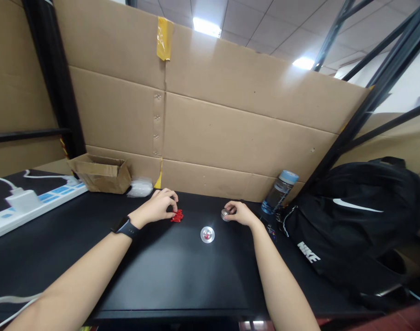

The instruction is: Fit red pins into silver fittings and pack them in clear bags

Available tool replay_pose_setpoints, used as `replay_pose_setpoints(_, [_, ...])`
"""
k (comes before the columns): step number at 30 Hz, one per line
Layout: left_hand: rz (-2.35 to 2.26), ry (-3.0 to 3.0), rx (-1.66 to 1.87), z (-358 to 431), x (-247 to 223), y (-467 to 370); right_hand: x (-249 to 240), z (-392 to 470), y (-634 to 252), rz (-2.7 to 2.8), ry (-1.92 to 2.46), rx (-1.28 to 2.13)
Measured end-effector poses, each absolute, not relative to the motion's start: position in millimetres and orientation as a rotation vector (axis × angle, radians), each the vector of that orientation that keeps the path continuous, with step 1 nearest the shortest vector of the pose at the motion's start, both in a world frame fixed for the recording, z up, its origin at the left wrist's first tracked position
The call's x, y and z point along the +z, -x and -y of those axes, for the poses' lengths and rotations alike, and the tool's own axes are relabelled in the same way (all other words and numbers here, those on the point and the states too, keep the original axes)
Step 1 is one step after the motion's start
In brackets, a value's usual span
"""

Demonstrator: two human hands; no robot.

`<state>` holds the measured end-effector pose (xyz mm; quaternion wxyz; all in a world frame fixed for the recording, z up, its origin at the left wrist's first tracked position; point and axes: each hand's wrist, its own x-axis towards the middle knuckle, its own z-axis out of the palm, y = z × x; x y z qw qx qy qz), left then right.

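Note:
My left hand [160, 204] is at a small pile of red pieces [177, 216] on the black table, thumb and forefinger curled together at its edge. The pieces are thin and too small to name surely. My right hand [241, 213] has its fingers closed on a small round silvery metal lid-like object [225, 214], low over or on the table. Between the hands and slightly nearer me sits a small round shiny dish [207, 235] with something red in its middle. A dark watch [124, 227] is on my left wrist.
A white power strip [33, 209] and an open cardboard box [102, 174] stand left, with a clear plastic packet [140, 187] beside the box. At right are a water bottle [279, 192] and a black backpack [361, 216]. A cardboard wall [210, 119] closes the back.

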<state>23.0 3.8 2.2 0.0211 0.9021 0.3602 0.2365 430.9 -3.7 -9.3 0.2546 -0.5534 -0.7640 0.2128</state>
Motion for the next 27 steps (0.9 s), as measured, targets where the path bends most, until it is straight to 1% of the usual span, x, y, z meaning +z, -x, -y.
replay_pose_setpoints(10, [-1.139,-2.795,0.722,-4.8,3.3,-22.9,-3.5,9.7,-423.0,2.171,1.511,0.513])
replay_pose_setpoints(21, [-1.085,-2.789,0.776,-5.4,2.8,-22.3,2.7,15.2,-420.4,2.190,1.547,0.575])
replay_pose_setpoints(27, [-1.093,-2.783,0.754,-3.7,4.8,-23.5,0.1,14.3,-419.9,2.232,1.576,0.516])
